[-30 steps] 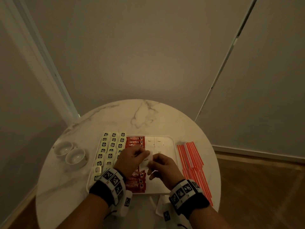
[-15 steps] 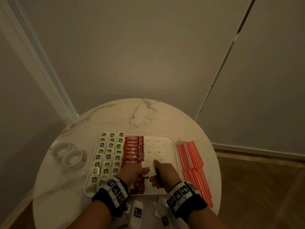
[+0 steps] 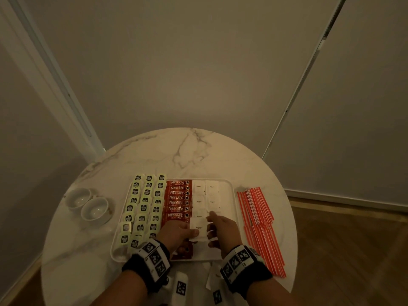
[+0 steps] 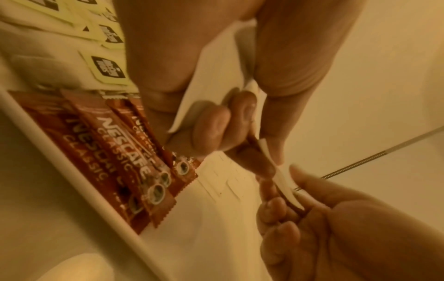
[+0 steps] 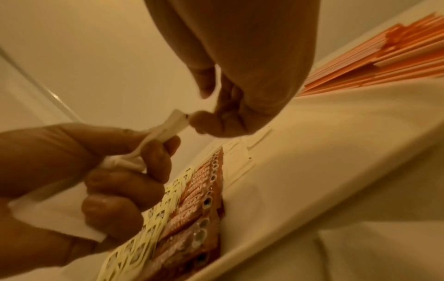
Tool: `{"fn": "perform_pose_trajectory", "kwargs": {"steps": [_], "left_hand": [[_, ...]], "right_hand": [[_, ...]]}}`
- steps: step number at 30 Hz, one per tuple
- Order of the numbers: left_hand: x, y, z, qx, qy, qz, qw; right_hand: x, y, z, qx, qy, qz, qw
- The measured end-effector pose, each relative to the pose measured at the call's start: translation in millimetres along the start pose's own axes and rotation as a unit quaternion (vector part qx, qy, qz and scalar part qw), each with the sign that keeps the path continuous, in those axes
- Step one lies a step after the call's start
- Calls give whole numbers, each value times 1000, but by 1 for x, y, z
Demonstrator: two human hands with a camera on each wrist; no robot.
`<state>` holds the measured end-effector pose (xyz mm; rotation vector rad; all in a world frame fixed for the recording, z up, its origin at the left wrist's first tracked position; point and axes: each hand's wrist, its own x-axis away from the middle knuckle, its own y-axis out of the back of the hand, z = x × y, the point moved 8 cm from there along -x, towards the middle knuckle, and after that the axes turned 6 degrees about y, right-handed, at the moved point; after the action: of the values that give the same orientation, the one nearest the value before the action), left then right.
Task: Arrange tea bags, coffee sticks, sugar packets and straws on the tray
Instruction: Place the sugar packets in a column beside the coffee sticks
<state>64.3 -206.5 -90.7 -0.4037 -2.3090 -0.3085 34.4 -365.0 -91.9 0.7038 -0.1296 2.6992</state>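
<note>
A white tray (image 3: 234,196) on the marble table holds columns of pale tea bags (image 3: 145,202), a row of red coffee sticks (image 3: 177,198) and white sugar packets (image 3: 206,194) laid in pairs. Over the tray's near end my left hand (image 3: 194,234) grips a small stack of sugar packets (image 3: 197,228) between thumb and curled fingers. My right hand (image 3: 209,228) pinches the stack's free edge (image 4: 286,187) with thumb above and fingers below. Red-and-white straws (image 3: 258,224) lie on the table, right of the tray.
Two small white cups (image 3: 88,206) stand left of the tray. Some white packets (image 3: 210,281) lie at the table's near edge, partly hidden by my right wrist. The round table (image 3: 187,155) stands in a corner between walls.
Both hands have drawn back toward me along the tray with the sugar packets, uncovering more coffee sticks. The view has tilted slightly.
</note>
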Motion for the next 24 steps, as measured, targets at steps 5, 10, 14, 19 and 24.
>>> {"fn": "perform_pose_trajectory", "kwargs": {"steps": [5,10,14,19,24], "left_hand": [[0,-2,9,-43,-8,-17,999],[2,0,6,-81,-41,-45,995],[7,9,0,-110,-69,-89,988],[8,10,6,-142,-64,-84,984],[6,9,11,-155,-47,-74,984]], "right_hand": [[8,-1,-11,46,-1,84,995],[-6,17,-20,84,-5,36,996],[-20,23,-25,144,10,-6,989],[-28,17,-30,213,23,-18,977],[-31,12,-30,254,43,-13,966]]}}
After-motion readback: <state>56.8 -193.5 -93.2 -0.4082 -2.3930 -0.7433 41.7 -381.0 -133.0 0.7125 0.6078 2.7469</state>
